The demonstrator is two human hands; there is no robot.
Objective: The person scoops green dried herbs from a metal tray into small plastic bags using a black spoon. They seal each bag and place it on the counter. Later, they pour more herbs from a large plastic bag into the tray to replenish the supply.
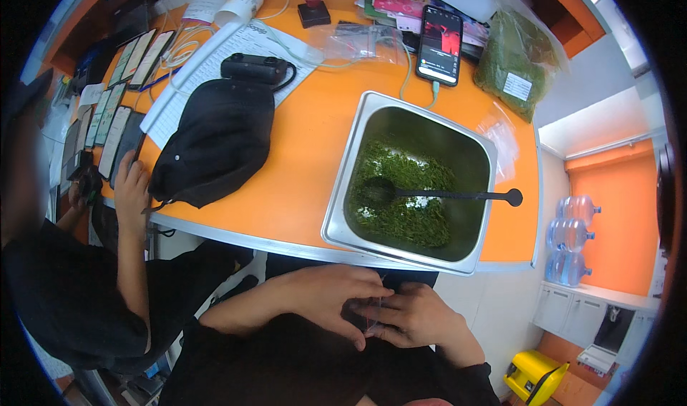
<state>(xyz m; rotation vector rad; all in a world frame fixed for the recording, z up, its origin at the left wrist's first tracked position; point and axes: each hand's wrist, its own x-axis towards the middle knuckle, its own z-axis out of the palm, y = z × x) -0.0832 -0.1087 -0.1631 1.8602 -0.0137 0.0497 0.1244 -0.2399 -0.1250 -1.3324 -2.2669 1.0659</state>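
My left hand (335, 298) and my right hand (405, 314) meet in front of my body, just below the desk's edge. Between their fingers is a small clear plastic bag (373, 316) with a red line on it; the hands hide much of it. Beyond them, a steel container (343, 191) stands at the front edge of the orange desk (300, 137). Chopped green herbs (408, 223) lie over its bottom. A long-handled black spoon (456, 194) rests in it, its bowl on the herbs and its handle across the right rim.
Several clear bags (502, 143) lie right of the container, below a big bag of green herbs (510, 62). A lit phone (440, 46) is behind it. At left are a black cap (220, 137), papers (257, 41) and several phones (115, 137), one under a co-worker's hand (131, 186).
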